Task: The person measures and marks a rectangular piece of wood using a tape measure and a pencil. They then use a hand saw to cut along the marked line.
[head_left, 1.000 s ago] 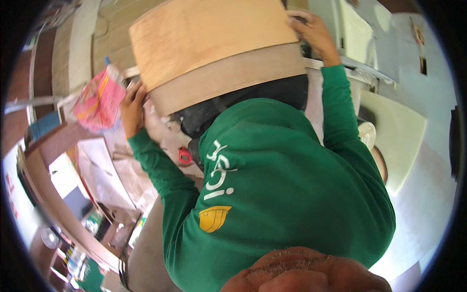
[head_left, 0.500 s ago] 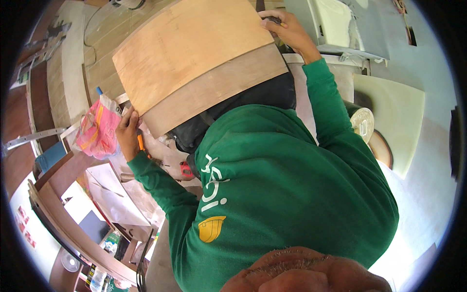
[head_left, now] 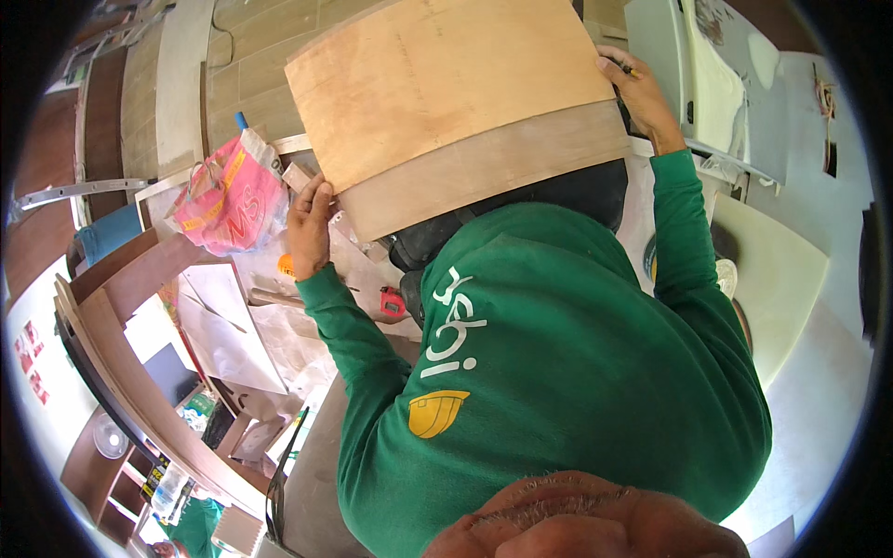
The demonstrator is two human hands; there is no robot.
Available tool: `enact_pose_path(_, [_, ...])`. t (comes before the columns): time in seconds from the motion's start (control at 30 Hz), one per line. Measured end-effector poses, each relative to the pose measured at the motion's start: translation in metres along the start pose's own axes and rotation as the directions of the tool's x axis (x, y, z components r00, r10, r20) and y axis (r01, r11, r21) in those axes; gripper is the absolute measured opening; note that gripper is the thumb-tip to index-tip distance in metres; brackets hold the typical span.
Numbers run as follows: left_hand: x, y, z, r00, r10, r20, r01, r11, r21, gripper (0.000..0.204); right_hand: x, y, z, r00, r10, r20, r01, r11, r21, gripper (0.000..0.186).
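Observation:
A pale plywood board lies overlapping a greyer wooden board across my lap, over dark trousers. My left hand is closed on the near left corner of the plywood, its fingertips on the edge, beside a small wood block. My right hand grips the plywood's right edge, with a small dark and yellow object among its fingers. A red tape measure and an orange object lie near my left forearm.
A pink plastic bag is left of my left hand, by a metal ladder or rail. Curved wooden pieces stand at lower left, near a co-worker in green. A pale panel stands at right.
The boards and both hands appear further right in the picture, along with the surroundings. My hands keep their hold on the plywood. A co-worker's green-clothed body now shows at lower left.

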State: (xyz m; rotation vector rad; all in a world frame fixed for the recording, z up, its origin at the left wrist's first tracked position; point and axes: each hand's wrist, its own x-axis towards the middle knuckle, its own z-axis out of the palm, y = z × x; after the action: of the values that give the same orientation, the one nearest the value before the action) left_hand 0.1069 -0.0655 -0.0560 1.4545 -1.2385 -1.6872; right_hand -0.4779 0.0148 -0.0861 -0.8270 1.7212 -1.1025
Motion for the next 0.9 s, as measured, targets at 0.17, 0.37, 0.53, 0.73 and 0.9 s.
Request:
enact_pose_path(0.17, [-0.023, -0.022, 0.025, 0.99, 0.072, -0.122, -0.09, 0.985, -0.146, 0.054, 0.064, -0.03, -0.009, 0.94, -0.328, 0.091, 0.336, 0.937, -0.096, 0.043])
enact_pose_path(0.37, [-0.036, -0.027, 0.037, 0.964, 0.163, -0.208, -0.213, 0.947, -0.242, 0.052, 0.135, -0.081, 0.016, 0.913, -0.341, 0.224, 0.307, 0.935, 0.176, 0.034])
enact_pose_path(0.53, [-0.032, -0.021, 0.028, 0.937, 0.211, -0.278, -0.28, 0.93, -0.238, 0.051, 0.163, -0.12, 0.057, 0.863, -0.378, 0.335, 0.376, 0.924, 0.073, 0.043])
enact_pose_path(0.73, [-0.007, -0.008, -0.015, 0.93, 0.214, -0.297, -0.277, 0.942, -0.188, 0.049, 0.214, -0.121, 0.109, 0.896, -0.304, 0.324, 0.305, 0.951, 0.051, 0.044])
enact_pose_path(0.9, [0.017, -0.001, -0.075, 0.949, 0.207, -0.239, -0.24, 0.963, -0.121, 0.05, 0.219, -0.124, 0.141, 0.888, -0.264, 0.376, 0.218, 0.963, 0.159, 0.045])
